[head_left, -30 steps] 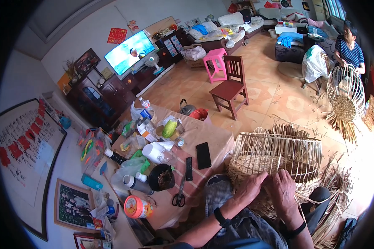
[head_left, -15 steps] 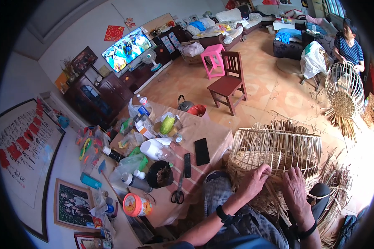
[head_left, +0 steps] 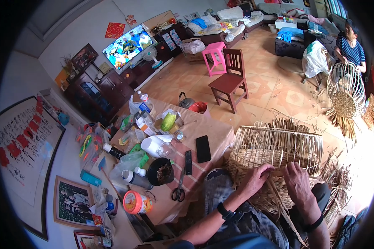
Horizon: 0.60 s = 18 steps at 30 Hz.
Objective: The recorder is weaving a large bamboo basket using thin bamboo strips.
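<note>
A large half-woven straw basket [head_left: 257,157] lies against my knees, its bare upright ribs reaching away from me above the woven part. My left hand [head_left: 257,181] is closed at the edge of the weave, thumb and fingers pinching a flat straw strip [head_left: 283,204]. That strip hangs down between my two hands across my lap. Close by on the right, my right hand [head_left: 298,186] has its fingers bent in against the same woven edge. What lies under those fingertips is hidden.
Left of me, a cloth-covered table holds black scissors [head_left: 178,191], a phone [head_left: 203,149], a remote [head_left: 188,162] and a dark pot [head_left: 160,172]. Loose straw [head_left: 335,186] is heaped at my right. A red chair [head_left: 230,83] stands ahead; another person [head_left: 350,47] holds a second basket [head_left: 344,99].
Both hands have shifted slightly along the woven edge, and my right hand's fingers have drawn up. The hanging strip now trails farther down over my lap. The view has tilted a little.
</note>
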Each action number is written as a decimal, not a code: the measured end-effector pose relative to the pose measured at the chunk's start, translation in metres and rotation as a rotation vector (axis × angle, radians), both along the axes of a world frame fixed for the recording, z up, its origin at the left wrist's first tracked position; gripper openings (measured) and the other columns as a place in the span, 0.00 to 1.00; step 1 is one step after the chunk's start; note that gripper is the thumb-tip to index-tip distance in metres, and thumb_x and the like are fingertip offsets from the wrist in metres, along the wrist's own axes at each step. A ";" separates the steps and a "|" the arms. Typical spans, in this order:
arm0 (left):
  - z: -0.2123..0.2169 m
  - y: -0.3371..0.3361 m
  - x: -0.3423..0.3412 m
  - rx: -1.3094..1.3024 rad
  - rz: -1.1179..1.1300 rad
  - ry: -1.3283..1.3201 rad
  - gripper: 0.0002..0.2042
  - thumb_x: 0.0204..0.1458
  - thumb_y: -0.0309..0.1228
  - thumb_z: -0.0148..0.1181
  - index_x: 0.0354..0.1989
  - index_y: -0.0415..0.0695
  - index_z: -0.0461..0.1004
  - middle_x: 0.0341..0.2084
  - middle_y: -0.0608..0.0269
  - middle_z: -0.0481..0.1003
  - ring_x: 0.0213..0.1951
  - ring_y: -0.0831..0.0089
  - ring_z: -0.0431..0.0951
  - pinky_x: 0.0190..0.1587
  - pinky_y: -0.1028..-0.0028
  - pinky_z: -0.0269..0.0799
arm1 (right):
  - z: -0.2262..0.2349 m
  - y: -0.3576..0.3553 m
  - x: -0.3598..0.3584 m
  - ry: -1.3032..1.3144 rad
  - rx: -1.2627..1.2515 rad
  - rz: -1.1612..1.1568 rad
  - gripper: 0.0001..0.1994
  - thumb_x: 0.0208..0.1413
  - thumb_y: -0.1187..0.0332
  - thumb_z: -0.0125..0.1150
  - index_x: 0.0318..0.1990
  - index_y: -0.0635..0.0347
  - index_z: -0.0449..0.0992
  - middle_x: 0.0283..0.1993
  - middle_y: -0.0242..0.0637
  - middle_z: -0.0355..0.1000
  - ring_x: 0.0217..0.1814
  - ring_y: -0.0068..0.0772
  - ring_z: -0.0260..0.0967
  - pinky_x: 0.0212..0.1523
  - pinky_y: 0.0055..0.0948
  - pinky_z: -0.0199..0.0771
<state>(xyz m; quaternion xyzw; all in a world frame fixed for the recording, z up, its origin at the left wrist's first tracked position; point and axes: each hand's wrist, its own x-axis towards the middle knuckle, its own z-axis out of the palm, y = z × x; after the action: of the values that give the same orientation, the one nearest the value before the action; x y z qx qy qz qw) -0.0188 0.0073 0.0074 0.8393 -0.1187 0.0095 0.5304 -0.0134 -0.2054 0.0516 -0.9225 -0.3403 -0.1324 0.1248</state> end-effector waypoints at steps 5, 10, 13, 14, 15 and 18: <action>0.002 -0.004 0.011 0.062 -0.057 0.158 0.10 0.66 0.29 0.57 0.53 0.46 0.79 0.38 0.57 0.82 0.40 0.70 0.82 0.46 0.70 0.77 | -0.025 -0.035 -0.013 0.096 -0.111 -0.062 0.11 0.58 0.72 0.56 0.47 0.63 0.73 0.35 0.40 0.72 0.35 0.44 0.76 0.36 0.43 0.71; -0.013 0.026 0.014 0.069 -0.094 -0.067 0.11 0.65 0.31 0.58 0.54 0.50 0.79 0.37 0.55 0.84 0.39 0.62 0.86 0.41 0.65 0.79 | -0.033 -0.041 -0.037 0.261 0.054 -0.012 0.07 0.65 0.70 0.52 0.45 0.62 0.66 0.27 0.45 0.71 0.29 0.55 0.74 0.27 0.47 0.69; 0.004 0.026 0.017 0.081 -0.183 0.051 0.13 0.65 0.27 0.56 0.55 0.47 0.78 0.39 0.54 0.84 0.42 0.63 0.86 0.46 0.68 0.80 | -0.047 -0.066 -0.044 0.304 0.142 -0.098 0.10 0.64 0.67 0.58 0.40 0.61 0.64 0.25 0.45 0.70 0.28 0.56 0.72 0.26 0.47 0.69; 0.003 0.026 0.020 0.074 -0.196 0.057 0.13 0.65 0.27 0.56 0.55 0.47 0.78 0.39 0.54 0.84 0.42 0.63 0.86 0.46 0.68 0.80 | -0.051 -0.072 -0.045 0.295 0.210 -0.127 0.12 0.62 0.66 0.61 0.37 0.61 0.64 0.24 0.44 0.69 0.27 0.56 0.72 0.26 0.47 0.68; 0.004 0.026 0.020 0.054 -0.209 0.058 0.13 0.65 0.26 0.54 0.56 0.47 0.78 0.40 0.54 0.84 0.44 0.64 0.85 0.47 0.68 0.79 | -0.051 -0.081 -0.048 0.297 0.208 -0.135 0.12 0.62 0.66 0.61 0.37 0.61 0.64 0.24 0.44 0.69 0.27 0.56 0.72 0.26 0.47 0.68; 0.008 0.026 0.017 0.003 -0.238 0.095 0.15 0.66 0.26 0.51 0.57 0.46 0.78 0.42 0.55 0.84 0.47 0.65 0.85 0.50 0.70 0.78 | -0.046 -0.097 -0.054 0.339 0.162 -0.343 0.11 0.58 0.64 0.68 0.37 0.61 0.72 0.28 0.43 0.71 0.33 0.53 0.74 0.31 0.46 0.71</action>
<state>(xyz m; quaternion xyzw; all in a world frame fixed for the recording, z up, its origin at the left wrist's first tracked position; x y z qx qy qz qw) -0.0019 0.0337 0.0157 0.8196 -0.1923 -0.0937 0.5316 -0.0678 -0.3026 0.0056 -0.9628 -0.1411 -0.0217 0.2293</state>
